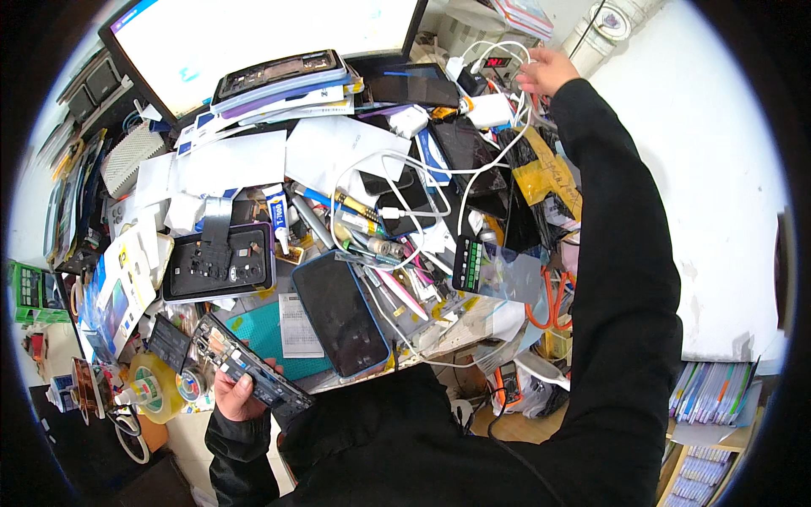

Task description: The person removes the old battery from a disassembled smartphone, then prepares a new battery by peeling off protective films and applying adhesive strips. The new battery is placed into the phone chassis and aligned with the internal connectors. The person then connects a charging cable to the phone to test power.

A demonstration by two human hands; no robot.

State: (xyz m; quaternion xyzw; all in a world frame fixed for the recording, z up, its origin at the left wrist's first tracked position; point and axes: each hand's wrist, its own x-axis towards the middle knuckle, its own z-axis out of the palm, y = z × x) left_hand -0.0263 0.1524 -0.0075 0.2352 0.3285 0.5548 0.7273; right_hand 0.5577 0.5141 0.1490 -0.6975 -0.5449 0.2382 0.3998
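My left hand [239, 397] grips an opened phone [253, 367] at the lower left. Its back is off, so the circuit board and inner parts show. A dark flat part [170, 341] sticks out beside its upper end. At the far right of the bench, my right arm is stretched out and my right hand [551, 73] has its fingers closed on a white cable [530, 106]. Near those fingers are a black plug adapter [471, 81] and a small meter with a red display [497, 62]. A dark phone with a blue edge [340, 313] lies in front of me.
A phone housing [218, 262] rests on the left, above a teal mat [262, 328]. Stacked phone parts [279, 76] stand before a lit monitor [253, 29]. Tools, pens and a looped white cable crowd the middle. Orange-handled scissors [551, 304] are at the right.
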